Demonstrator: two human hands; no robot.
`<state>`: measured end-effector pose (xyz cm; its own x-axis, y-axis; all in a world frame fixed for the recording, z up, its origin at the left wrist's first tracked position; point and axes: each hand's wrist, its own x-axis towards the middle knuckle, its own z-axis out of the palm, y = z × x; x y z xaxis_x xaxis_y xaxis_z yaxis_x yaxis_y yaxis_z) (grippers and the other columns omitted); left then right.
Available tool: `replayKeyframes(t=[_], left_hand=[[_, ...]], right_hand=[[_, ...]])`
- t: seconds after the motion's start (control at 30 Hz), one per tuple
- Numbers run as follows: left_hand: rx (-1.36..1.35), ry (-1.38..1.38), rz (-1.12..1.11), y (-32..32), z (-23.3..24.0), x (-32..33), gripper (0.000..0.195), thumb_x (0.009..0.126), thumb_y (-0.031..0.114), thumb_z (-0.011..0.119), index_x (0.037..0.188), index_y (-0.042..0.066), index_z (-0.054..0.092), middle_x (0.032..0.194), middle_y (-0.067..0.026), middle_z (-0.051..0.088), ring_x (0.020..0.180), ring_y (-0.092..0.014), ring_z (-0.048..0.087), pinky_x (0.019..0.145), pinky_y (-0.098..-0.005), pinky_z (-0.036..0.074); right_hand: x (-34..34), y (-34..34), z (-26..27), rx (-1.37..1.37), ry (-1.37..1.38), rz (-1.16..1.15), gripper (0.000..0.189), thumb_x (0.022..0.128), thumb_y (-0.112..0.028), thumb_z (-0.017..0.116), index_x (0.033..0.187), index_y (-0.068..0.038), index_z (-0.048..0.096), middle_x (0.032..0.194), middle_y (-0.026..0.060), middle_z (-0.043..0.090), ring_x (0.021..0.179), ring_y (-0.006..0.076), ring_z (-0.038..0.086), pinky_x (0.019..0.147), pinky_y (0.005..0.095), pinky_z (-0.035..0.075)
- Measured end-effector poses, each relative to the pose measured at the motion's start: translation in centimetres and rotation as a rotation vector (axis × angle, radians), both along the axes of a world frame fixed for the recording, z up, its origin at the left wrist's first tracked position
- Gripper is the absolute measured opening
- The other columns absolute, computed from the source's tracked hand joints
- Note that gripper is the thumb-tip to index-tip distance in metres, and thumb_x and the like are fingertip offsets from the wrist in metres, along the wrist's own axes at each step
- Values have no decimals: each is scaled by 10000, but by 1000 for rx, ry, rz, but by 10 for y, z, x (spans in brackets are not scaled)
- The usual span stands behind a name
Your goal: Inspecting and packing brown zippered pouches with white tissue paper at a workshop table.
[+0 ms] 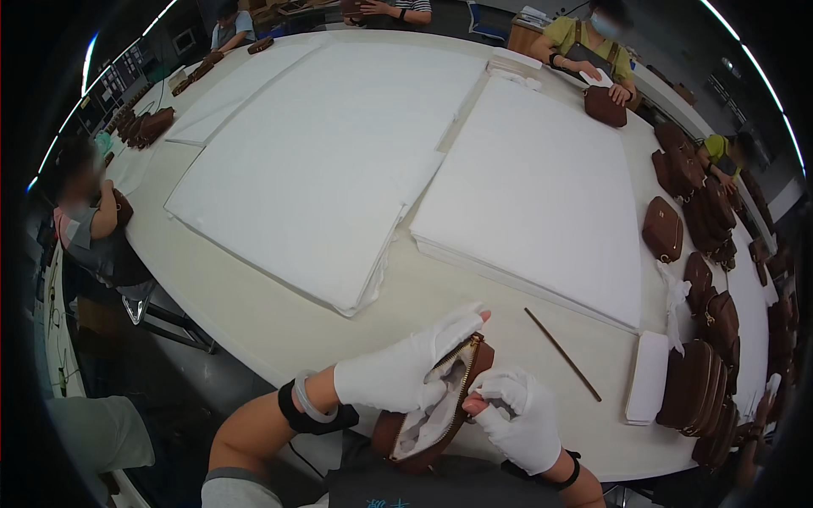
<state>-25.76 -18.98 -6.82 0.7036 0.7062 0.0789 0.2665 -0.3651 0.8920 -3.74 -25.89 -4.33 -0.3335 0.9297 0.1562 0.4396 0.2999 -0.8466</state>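
Note:
A brown leather zip pouch (481, 362) lies unzipped at the near edge of the table, tilted, with white paper or lining inside its gold-toothed zip. My left hand (413, 365), in a white glove with bare fingertips, holds the pouch by its far side, its fingers partly inside the opening. On the pouch's right side my right hand (517, 416), gloved the same way, pinches the edge near the zip; what exactly lies between its fingertips is hidden. A thin brown stick or strip (562, 354) rests on the table to the right.
Two large stacks of white sheets (305, 159), (540, 197) cover the middle of the white table (457, 279). Brown leather bags (692, 387) are piled along the right, beside small white pads (646, 378). Several co-workers sit around the table, one with a brown bag (605, 106).

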Motion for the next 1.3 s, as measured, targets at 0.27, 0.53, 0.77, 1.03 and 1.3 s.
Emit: replayKeyframes(t=[0.27, 0.53, 0.77, 1.03, 1.3], left_hand=[[-51, 460, -423, 10, 52, 51, 751, 891, 146, 649, 1530, -7, 285, 1428, -219, 473, 1118, -410, 595, 924, -426, 497], [-30, 519, -227, -21, 61, 48, 619, 945, 256, 638, 1421, -36, 371, 1234, -247, 556, 903, -440, 632, 748, -477, 513], [381, 513, -432, -35, 59, 63, 896, 790, 390, 802, 1421, -80, 375, 1320, -285, 455, 1118, -440, 548, 860, -470, 496], [310, 568, -557, -29, 55, 69, 821, 825, 373, 749, 1414, -80, 401, 1340, -247, 465, 1136, -389, 550, 841, -443, 501], [310, 377, -375, -25, 50, 18, 773, 806, 399, 772, 1378, -20, 464, 1356, -225, 491, 1191, -412, 547, 976, -486, 452]], right_hand=[[49, -21, -8, -130, -59, -382, 219, 842, -163, 800, 981, -58, 667, 887, 105, 672, 704, 277, 640, 636, 352, 526], [72, 5, -7, -84, -324, -132, 165, 878, -155, 706, 976, -23, 699, 806, 153, 669, 711, 314, 647, 655, 384, 511], [94, 10, 0, -496, -300, 229, 203, 913, -220, 680, 923, -22, 721, 759, 167, 685, 686, 331, 643, 662, 403, 507], [83, 5, 38, -932, -97, 308, 226, 967, -243, 643, 895, -41, 715, 642, 62, 648, 562, 140, 601, 569, 310, 480], [75, 2, 35, -1266, 30, 18, 145, 953, -178, 669, 940, -45, 725, 713, 17, 695, 531, 72, 619, 481, 219, 487]])
